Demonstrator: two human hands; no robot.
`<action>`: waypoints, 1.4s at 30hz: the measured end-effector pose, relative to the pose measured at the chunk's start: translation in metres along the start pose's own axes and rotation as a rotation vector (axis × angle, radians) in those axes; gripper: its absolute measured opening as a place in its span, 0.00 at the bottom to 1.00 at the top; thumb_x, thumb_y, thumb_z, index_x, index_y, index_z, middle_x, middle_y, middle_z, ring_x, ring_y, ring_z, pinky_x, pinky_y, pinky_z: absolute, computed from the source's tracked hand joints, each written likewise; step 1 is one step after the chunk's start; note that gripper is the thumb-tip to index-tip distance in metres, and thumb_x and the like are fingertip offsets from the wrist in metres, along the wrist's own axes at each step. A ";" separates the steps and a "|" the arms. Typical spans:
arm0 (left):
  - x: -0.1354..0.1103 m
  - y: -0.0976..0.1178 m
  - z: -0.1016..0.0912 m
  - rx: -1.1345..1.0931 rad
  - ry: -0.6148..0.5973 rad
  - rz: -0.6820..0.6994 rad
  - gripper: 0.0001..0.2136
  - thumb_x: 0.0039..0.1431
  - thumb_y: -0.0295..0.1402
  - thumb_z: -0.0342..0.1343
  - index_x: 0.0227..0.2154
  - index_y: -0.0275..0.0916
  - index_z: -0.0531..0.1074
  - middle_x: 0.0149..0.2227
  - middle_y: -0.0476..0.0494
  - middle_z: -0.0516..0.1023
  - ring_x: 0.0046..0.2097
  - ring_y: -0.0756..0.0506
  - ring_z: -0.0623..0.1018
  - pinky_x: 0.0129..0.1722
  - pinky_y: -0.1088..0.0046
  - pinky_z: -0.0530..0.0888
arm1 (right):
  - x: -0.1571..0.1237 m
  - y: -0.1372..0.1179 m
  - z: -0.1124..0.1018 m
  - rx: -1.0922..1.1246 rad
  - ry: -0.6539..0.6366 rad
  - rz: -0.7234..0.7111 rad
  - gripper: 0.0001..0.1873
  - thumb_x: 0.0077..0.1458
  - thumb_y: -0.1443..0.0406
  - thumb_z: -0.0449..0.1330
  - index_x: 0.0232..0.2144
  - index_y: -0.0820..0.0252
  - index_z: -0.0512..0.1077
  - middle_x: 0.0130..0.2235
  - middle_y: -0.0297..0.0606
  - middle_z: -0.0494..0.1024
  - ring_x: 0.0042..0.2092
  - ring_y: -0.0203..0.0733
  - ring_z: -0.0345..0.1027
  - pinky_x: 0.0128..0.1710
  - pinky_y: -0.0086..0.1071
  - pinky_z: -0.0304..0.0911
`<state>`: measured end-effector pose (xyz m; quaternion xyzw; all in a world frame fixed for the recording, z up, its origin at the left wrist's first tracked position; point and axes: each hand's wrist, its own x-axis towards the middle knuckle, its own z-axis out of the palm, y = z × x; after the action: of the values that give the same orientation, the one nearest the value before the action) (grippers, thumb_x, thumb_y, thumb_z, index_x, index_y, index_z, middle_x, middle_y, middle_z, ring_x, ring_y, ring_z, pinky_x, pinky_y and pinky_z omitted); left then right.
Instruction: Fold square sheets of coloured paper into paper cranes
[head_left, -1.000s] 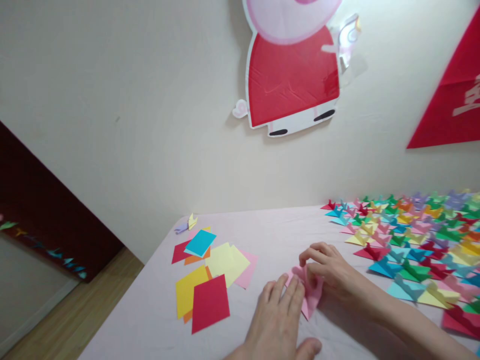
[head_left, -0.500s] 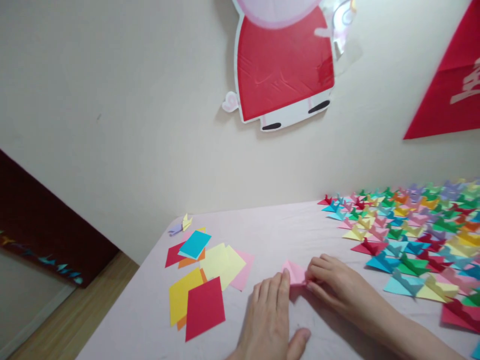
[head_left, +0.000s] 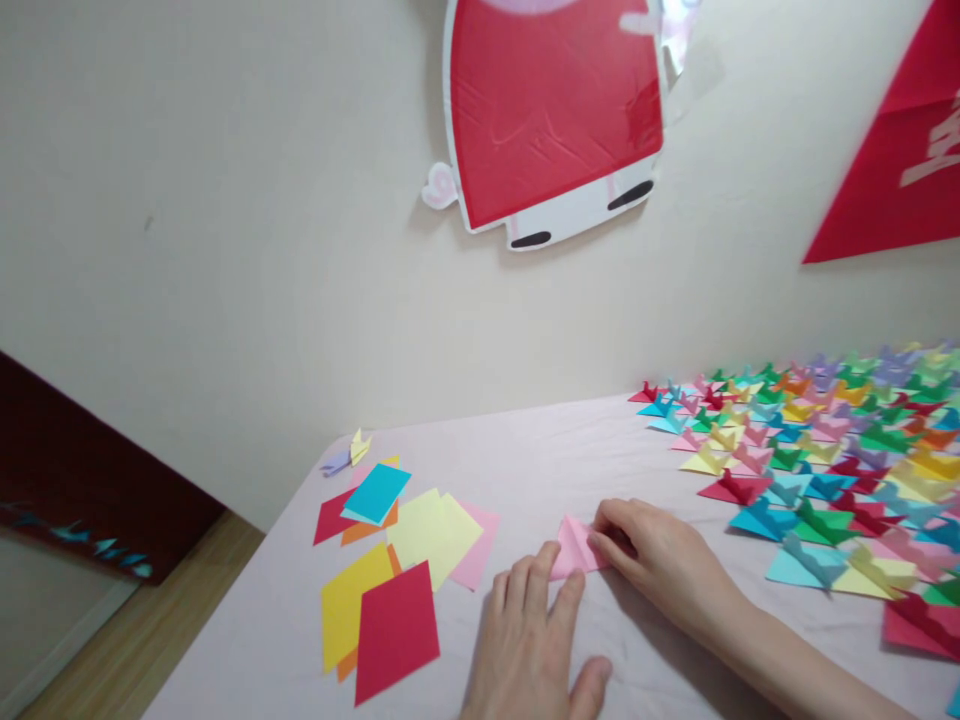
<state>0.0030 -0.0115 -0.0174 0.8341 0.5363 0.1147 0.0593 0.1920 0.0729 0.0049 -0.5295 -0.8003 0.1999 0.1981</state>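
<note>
A small piece of pink folded paper [head_left: 574,548] lies on the cloth-covered table between my hands, with creases and a pointed top showing. My left hand [head_left: 529,630] rests palm down with its fingers spread, the fingertips touching the paper's left and lower edge. My right hand [head_left: 654,560] pinches the paper's right side between thumb and curled fingers. Some of the paper is hidden under the fingertips.
Loose square sheets, among them a red sheet [head_left: 397,632], a blue sheet [head_left: 377,493] and a pale yellow sheet [head_left: 424,532], lie left of my hands. Many folded paper cranes [head_left: 817,520] stand in rows to the right. A wall [head_left: 300,250] rises behind the table [head_left: 255,620].
My left fingers have spread apart, and the forefinger has shifted on the pink paper. My right hand has moved a little up the paper's right side. The view has shifted slightly.
</note>
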 end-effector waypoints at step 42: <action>-0.058 -0.082 -0.024 0.170 0.015 -0.514 0.39 0.58 0.46 0.54 0.69 0.41 0.48 0.71 0.40 0.41 0.71 0.32 0.42 0.65 0.47 0.49 | -0.002 0.026 0.014 0.483 0.118 -0.109 0.11 0.56 0.59 0.52 0.37 0.56 0.72 0.32 0.35 0.74 0.35 0.44 0.68 0.37 0.35 0.62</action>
<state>-0.0982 -0.0307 -0.0198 0.6715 0.7387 0.0568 0.0124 0.2052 0.0788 -0.0207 -0.4334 -0.7439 0.3431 0.3756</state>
